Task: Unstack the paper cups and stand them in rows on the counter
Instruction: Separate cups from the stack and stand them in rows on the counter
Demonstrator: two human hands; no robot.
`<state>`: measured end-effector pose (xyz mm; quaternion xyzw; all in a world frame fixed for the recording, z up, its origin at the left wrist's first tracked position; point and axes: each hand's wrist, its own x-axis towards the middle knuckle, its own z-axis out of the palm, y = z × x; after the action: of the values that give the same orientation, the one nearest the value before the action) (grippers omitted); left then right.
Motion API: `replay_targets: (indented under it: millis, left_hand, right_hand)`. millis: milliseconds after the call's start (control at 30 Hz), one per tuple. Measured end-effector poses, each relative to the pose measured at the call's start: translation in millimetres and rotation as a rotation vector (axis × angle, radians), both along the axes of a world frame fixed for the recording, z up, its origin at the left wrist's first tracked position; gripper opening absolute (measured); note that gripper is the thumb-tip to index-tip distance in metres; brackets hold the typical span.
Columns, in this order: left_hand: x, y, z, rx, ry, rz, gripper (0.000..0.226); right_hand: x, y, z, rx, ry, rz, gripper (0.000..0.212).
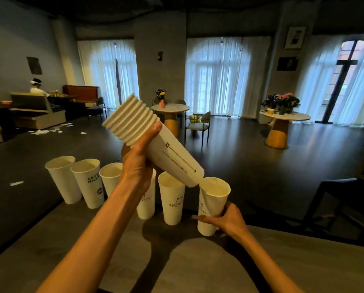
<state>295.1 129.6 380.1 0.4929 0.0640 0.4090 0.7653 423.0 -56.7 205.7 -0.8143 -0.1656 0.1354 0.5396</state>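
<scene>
My left hand (137, 163) grips a stack of white paper cups (172, 157), held tilted above the counter with the rims pointing up and left and the base down and right. My right hand (227, 218) holds a single paper cup (210, 199) low on its side, upright at the right end of a row, just under the stack's base. Several white cups stand upright in that row along the counter's far edge, from one at the left end (63, 179) to another by the held cup (171, 199); my left arm hides part of the middle ones.
The grey counter (177, 261) runs toward me, with a dark drop beyond its far edge. A dark chair (342, 199) stands at the right. Round tables with flowers (284, 117) and another person at the far left (36, 87) are farther off.
</scene>
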Motion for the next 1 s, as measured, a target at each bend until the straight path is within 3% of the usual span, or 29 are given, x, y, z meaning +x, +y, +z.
replay_targets:
  millis: [67,233,467,600,733,833,900,1000]
  left_hand:
    - [-2.9,15.1,-2.7,0.0,0.002,0.021,0.048]
    - [-7.9,32.2,-11.6,0.035,0.005,0.02,0.063]
    - [1.3,-9.7,-11.9,0.076,0.023,-0.123,0.061]
    - [13.0,-53.5,-6.3,0.127,0.04,-0.185,0.077]
    - [19.7,-84.8,-5.2,0.135,0.069,-0.229,0.075]
    - [21.9,-104.0,-10.1,0.213,0.118,-0.271,0.097]
    - [23.7,-118.5,-16.2,0.309,0.172,-0.316,0.097]
    - [23.0,-146.2,-27.5,0.443,0.266,-0.388,0.081]
  right_hand:
    - [7.6,9.9,-4.9,-0.012,-0.012,0.005,0.094]
    - [15.8,18.7,-11.6,-0.007,-0.052,-0.01,0.09]
    - [13.8,10.6,-11.0,-0.086,-0.052,0.045,0.087]
    - [12.8,-14.2,-1.9,-0.18,-0.109,0.177,0.094]
    - [22.0,-70.0,24.7,-0.253,-0.174,0.184,0.107]
    - [10.6,-124.2,67.8,-0.294,-0.181,0.271,0.118]
    - [-1.5,-151.4,94.6,-0.303,-0.18,0.384,0.106]
    - [-20.2,-168.1,121.7,-0.166,-0.195,0.435,0.083]
